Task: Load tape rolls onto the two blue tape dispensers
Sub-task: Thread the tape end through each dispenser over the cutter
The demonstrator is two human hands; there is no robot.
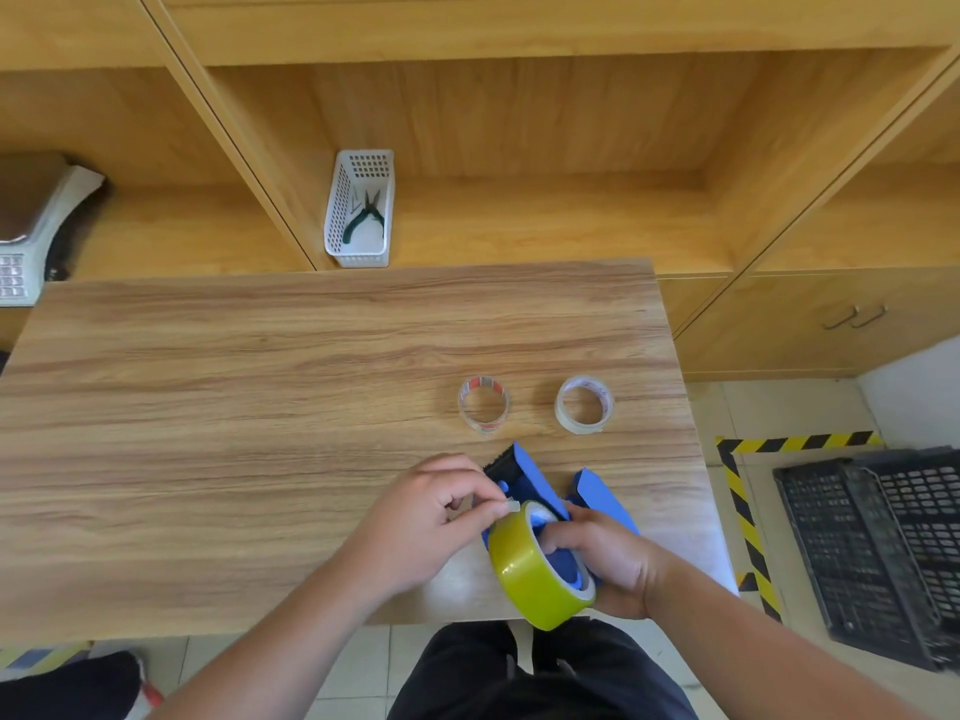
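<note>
A blue tape dispenser (530,478) lies near the table's front right edge with a yellow-green tape roll (530,569) mounted on its hub. My right hand (608,558) grips the dispenser's handle behind the roll. My left hand (431,522) pinches the loose end of the yellow tape at the top of the roll. A second blue dispenser (602,493) lies just right of the first, partly hidden by my right hand. Two clear tape rolls lie flat farther back: one with a red-printed core (484,405) and a whitish one (584,404).
The wooden table (260,407) stretches left. A white basket (358,210) holding green-handled pliers stands in the shelf behind. A scale (31,226) sits at far left. A black crate (883,553) lies on the floor at right, beside hazard tape.
</note>
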